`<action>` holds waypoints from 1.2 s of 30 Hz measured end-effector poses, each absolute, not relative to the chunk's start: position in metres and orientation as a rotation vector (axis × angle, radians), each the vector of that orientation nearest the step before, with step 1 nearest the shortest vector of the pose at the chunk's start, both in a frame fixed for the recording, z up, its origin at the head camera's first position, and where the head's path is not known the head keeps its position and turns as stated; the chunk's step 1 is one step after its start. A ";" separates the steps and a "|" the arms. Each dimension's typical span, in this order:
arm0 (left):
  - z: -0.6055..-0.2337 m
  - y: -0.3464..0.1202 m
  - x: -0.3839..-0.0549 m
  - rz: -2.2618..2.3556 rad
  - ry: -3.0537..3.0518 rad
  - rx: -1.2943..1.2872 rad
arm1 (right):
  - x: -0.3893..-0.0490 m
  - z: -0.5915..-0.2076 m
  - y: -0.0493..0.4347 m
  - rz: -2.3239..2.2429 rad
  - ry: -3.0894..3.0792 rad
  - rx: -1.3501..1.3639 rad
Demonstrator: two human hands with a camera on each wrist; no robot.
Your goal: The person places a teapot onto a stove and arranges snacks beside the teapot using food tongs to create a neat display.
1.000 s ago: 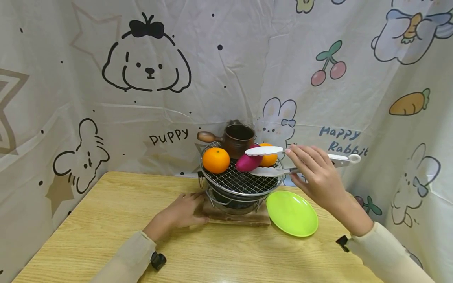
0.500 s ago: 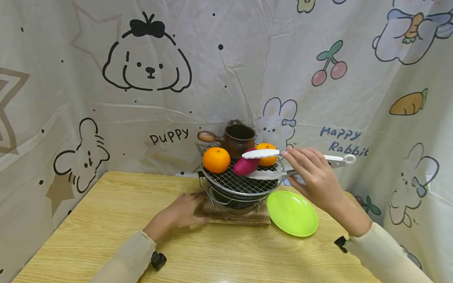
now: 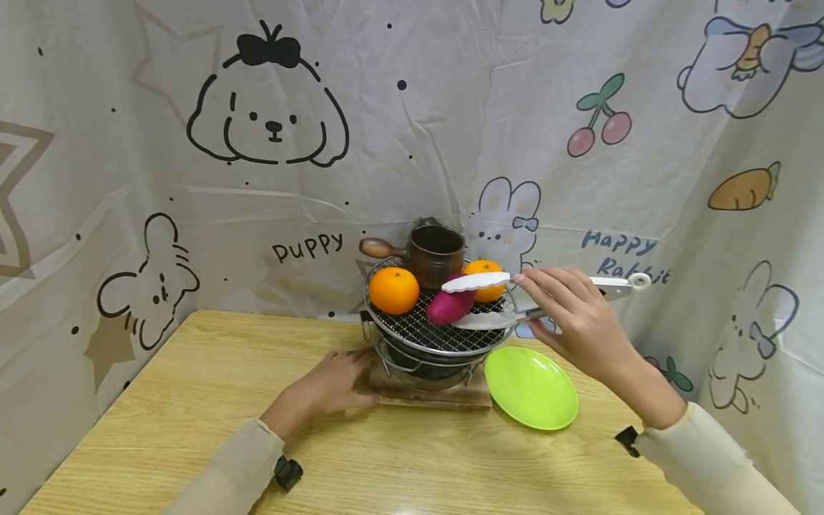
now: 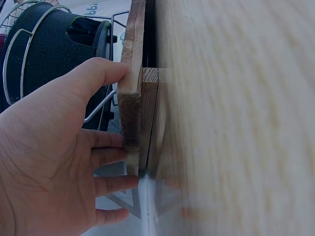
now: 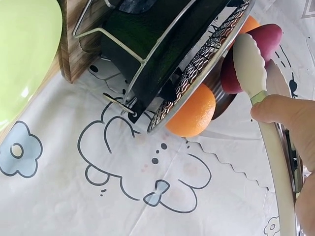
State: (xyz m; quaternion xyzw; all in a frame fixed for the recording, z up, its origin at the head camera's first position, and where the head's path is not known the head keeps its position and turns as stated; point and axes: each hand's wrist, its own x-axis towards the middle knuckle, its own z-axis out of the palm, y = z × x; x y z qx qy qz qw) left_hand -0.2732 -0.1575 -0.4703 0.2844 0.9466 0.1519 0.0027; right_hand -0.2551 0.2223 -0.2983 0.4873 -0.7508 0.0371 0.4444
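My right hand holds a pair of tongs with pale scalloped tips. Between those tips is a purple sweet potato, tilted over the wire grill rack. In the right wrist view, the thumb presses the tongs' near arm and one tip overlaps the sweet potato. My left hand rests at the left end of the stove's wooden base. The left wrist view shows its thumb and spread, fairly straight fingers touching the wooden board.
On the rack sit an orange at left, another orange at right and a brown side-handled pot behind. A green plate lies right of the base. A printed cloth hangs behind the table.
The tongs and sweet potato have shifted slightly left and toward me over the rack, uncovering more of the right orange. My left hand keeps its place on the base.
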 end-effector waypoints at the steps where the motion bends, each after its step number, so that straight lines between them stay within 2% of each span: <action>1: -0.470 -0.158 -0.273 0.476 2.971 0.893 | -0.254 -0.298 0.222 0.091 -1.876 1.207; 36: -0.472 -0.159 -0.273 0.484 2.963 0.897 | -0.259 -0.290 0.221 0.045 -2.026 1.251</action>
